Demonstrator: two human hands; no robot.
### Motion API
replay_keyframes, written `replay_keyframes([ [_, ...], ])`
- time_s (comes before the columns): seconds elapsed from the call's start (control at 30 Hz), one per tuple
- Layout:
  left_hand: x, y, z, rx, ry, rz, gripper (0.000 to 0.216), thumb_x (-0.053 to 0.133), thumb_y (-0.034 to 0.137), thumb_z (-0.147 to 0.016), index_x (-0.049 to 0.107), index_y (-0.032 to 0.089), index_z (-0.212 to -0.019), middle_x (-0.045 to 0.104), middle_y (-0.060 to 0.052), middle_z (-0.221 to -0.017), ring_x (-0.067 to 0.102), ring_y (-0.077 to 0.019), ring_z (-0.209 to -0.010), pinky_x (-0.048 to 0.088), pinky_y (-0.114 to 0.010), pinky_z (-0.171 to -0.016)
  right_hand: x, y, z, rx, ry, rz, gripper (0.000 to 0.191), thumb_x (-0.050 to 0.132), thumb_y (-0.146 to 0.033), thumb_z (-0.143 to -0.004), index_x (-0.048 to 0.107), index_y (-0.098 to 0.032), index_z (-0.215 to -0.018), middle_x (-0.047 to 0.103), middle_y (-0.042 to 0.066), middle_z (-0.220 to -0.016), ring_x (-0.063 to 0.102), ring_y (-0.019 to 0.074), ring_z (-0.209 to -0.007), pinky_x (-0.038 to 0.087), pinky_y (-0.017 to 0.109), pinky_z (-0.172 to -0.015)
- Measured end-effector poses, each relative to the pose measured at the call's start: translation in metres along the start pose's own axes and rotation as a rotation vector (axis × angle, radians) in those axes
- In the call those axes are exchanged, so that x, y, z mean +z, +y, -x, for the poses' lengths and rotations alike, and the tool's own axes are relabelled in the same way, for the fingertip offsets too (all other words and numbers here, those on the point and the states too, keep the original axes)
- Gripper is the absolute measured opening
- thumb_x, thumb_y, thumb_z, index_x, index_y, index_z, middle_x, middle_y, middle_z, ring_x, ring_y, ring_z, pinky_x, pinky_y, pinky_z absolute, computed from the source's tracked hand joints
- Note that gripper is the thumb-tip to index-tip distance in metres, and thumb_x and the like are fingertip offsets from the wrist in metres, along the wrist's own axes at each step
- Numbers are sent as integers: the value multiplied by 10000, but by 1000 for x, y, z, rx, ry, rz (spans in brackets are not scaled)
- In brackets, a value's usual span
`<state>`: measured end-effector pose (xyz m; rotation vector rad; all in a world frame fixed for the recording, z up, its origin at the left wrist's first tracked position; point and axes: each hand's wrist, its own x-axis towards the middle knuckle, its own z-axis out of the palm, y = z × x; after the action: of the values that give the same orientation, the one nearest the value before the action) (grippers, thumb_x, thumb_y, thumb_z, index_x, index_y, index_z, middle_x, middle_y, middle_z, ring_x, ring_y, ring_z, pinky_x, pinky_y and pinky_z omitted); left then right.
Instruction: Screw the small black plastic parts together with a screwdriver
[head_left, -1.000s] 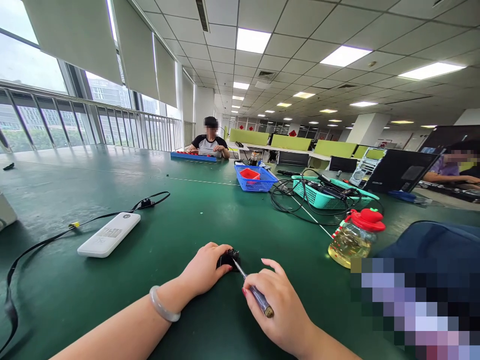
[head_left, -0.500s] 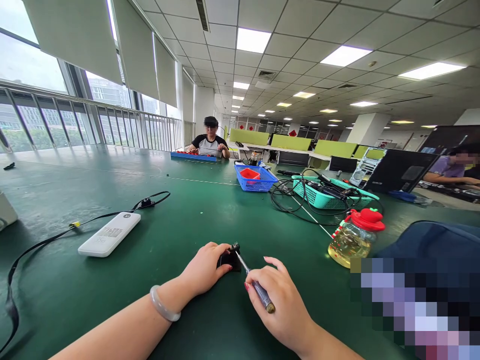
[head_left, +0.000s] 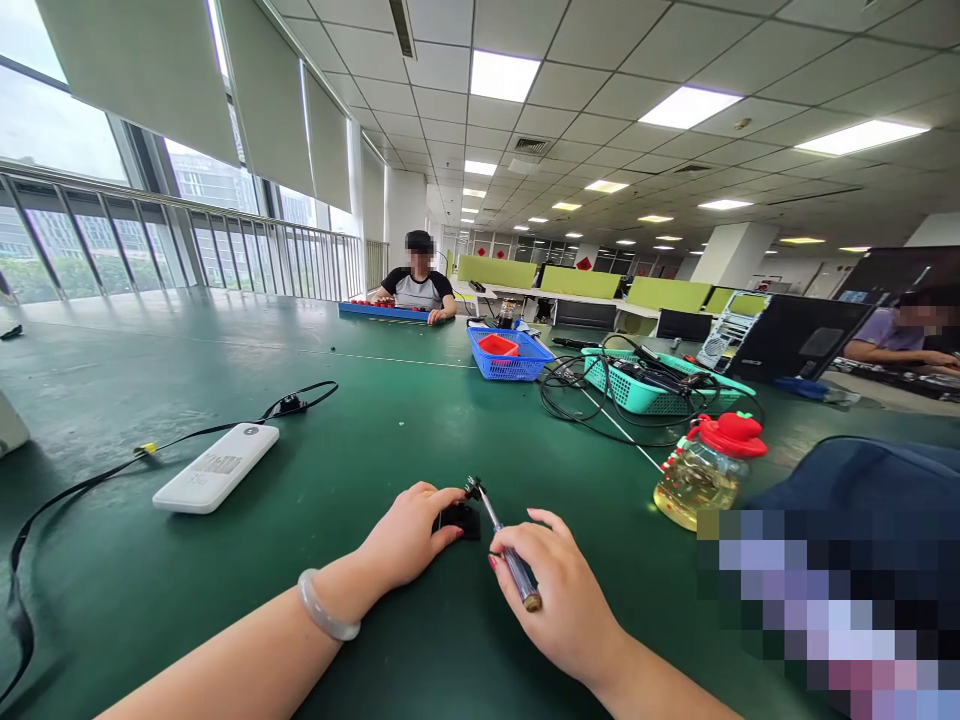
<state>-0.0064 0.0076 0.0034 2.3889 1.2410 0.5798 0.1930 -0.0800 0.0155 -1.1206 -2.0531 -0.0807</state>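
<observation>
Left hand (head_left: 411,535): I am clamping thumb and fingers on a small, angular black part (head_left: 461,520), between both hands over the green tabletop (head_left: 420,445). Right hand (head_left: 551,590): I am gripping a slim, silver-shafted screwdriver (head_left: 514,568), tip pointing at the part's far end. White rectangular power bank (head_left: 217,468) is lying beyond the left wrist, leftward.

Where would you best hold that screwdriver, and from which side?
Probably by the thick handle of the screwdriver, coming from the right, as the right hand does: its blunt end faces us, while the thin metal shaft slants away leftward, its tip beside the black piece at the left hand.
</observation>
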Motion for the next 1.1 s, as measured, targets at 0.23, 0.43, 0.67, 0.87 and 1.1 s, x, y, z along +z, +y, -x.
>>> replay_keyframes([
  [0.23,-1,2,0,23,-4,8,434,597,291,-851,580,298,-1285,671,-53,-1130,575,-235,-1094,450,-385,-995,2,3,0,65,-68,-35,123,485,-125,-891,534,-239,-894,648,-27,-766,621,151,-669,425,494,-964],
  [0.43,-2,3,1,17,-7,-4,442,597,282,-854,576,282,-1295,668,-59,-1138,572,-235,-1096,446,-384,-993,7,6,3,82,-44,-72,171,509,-119,-887,556,-248,-989,696,8,-915,658,183,-791,423,499,-969],
  [0.67,-3,5,2,59,-25,-11,372,631,294,-831,617,267,-1202,689,-42,-1111,558,-248,-1098,443,-405,-981,2,2,3,2,-10,-121,221,515,-131,-905,545,-263,-1080,694,-3,-925,656,169,-798,420,459,-965],
  [0.87,-1,2,2,50,-8,-12,350,648,316,-809,620,268,-1155,671,-50,-1111,569,-250,-1091,451,-410,-980,-8,-4,2,-45,36,-142,100,496,-175,-920,546,-246,-969,639,-37,-739,593,129,-631,418,417,-943],
  [1.1,-2,5,3,67,-38,19,380,656,303,-773,596,253,-1146,657,-47,-1117,554,-245,-1103,445,-405,-987,-9,-4,-1,-17,3,-134,97,468,-205,-932,541,-239,-877,625,-43,-684,568,125,-590,417,400,-931],
])
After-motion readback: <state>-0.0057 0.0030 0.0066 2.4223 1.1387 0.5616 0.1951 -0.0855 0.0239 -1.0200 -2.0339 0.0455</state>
